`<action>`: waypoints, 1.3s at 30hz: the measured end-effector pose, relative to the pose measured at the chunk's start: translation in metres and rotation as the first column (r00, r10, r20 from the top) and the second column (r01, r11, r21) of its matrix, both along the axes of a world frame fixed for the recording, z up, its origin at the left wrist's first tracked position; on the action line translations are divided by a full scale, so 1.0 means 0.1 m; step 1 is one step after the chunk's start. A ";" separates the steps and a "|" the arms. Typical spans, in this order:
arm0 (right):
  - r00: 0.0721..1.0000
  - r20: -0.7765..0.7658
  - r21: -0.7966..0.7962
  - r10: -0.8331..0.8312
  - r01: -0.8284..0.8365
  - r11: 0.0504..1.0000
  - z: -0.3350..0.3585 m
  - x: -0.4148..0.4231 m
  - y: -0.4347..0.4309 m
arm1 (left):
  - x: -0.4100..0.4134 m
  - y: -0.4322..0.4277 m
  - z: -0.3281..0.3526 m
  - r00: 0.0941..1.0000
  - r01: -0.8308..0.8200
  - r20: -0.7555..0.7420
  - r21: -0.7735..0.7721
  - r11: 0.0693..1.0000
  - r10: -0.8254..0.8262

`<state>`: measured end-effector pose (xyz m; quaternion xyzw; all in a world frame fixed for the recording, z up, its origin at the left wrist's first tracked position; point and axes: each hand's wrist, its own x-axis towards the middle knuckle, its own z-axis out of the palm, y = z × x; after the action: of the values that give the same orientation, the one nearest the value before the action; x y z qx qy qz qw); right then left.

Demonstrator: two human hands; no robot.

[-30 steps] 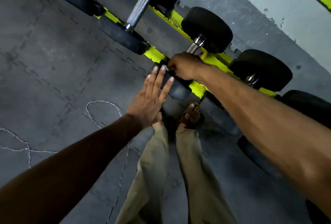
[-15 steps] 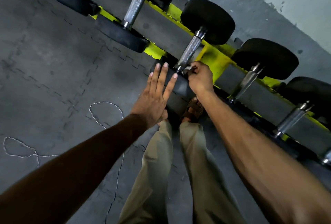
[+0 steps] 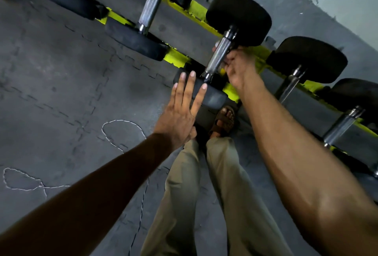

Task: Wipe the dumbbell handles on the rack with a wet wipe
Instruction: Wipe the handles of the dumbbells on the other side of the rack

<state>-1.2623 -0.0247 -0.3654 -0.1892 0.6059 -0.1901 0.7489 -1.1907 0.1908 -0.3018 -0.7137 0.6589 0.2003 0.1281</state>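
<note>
A row of black dumbbells lies across a yellow rack [image 3: 231, 92]. The middle dumbbell has a knurled steel handle [image 3: 217, 56] between a near head [image 3: 212, 95] and a far head [image 3: 239, 18]. My right hand [image 3: 238, 65] is curled around the right side of that handle, fingertips showing on its far side. The wet wipe is hidden inside the grip; I cannot make it out. My left hand [image 3: 182, 110] is flat with fingers spread, its fingertips resting on the near head.
Another dumbbell's handle [image 3: 151, 6] lies to the left, two more handles [image 3: 287, 88] [image 3: 341, 127] to the right. Grey interlocking floor mats [image 3: 61, 75] carry a thin white cord [image 3: 120, 131]. My legs and a sandalled foot [image 3: 224, 120] stand just below the rack.
My right hand has slid up the handle from its near end toward the middle. My left hand has stayed on the near head. The view has shifted slightly.
</note>
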 end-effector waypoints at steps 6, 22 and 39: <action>0.966 -0.224 -0.158 0.133 -0.171 0.973 0.00 -0.29 0.23 | 0.02 -0.04 0.02 1.000 0.002 0.007 0.005 1.000 -0.002; 0.986 0.012 0.184 -0.166 0.161 0.970 -0.10 0.07 -0.02 | 0.00 -0.03 0.00 1.000 0.011 0.025 0.011 1.000 -0.012; 0.813 -0.502 -0.535 0.295 -0.560 0.632 0.02 -0.27 0.56 | -0.01 -0.03 -0.05 0.999 -0.020 0.033 0.008 1.000 0.020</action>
<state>-1.2890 0.0309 -0.3639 -0.6146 0.5626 -0.1659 0.5274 -1.1921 0.1874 -0.3073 -0.7228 0.6487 0.1927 0.1402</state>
